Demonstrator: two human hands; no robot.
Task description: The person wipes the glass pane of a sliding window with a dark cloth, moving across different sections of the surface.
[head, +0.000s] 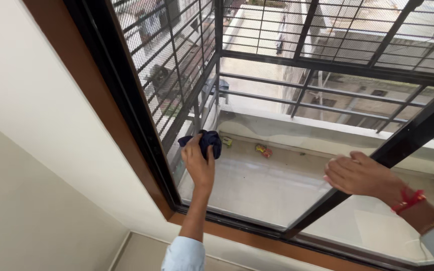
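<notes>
Left hand (199, 163) is clamped on a dark blue cloth (208, 140) against the window glass (257, 185); right hand (358, 173) lies flat, fingers together (on the black frame (403, 143)); small coloured wrappers (263, 149) lie on the ledge outside.

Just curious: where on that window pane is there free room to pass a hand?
Free: the lower pane between the left hand and right hand. Taken: the upper left corner, where the left hand presses a dark cloth, and the black frame bar under the right hand.

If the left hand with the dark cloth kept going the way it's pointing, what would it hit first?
Probably the black window frame: the left hand and its dark blue cloth point up-left across the glass pane. Depth is unclear.
</notes>
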